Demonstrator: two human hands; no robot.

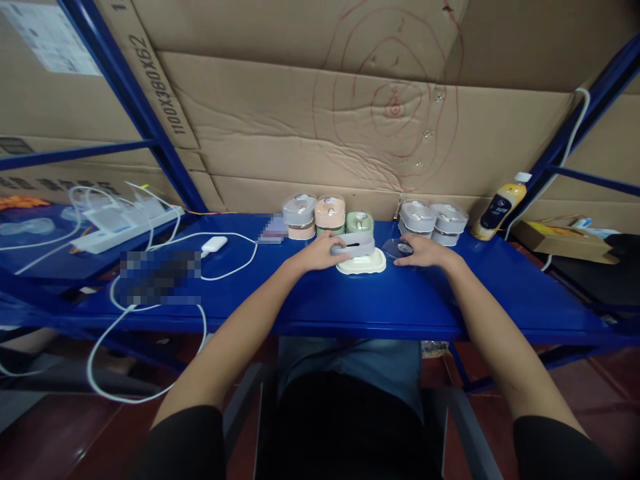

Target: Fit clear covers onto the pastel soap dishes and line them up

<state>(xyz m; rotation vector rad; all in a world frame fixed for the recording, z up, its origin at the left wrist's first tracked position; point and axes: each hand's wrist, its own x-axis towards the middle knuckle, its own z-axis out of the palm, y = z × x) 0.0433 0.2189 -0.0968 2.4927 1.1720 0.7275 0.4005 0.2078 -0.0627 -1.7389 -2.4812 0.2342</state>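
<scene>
My left hand (323, 252) is closed around the left end of a grey soap-box-like piece (363, 247), which has a dark slot in its top. Under that piece lies a cream tray with a wavy rim (367, 267), on the blue table. The grey piece seems to rest on the tray or just above it; I cannot tell which. To the right, my right hand (425, 252) grips a clear rounded lid (395, 249) with a small round label, held low at the tabletop.
Clear-lidded boxes stand along the cardboard wall: grey (299, 211), peach (330, 212), green (360, 222), and grey stacks (417, 217) at right. A drink bottle (503, 207) is farther right, near a small carton (563, 241). White cables and a charger (214, 245) lie left.
</scene>
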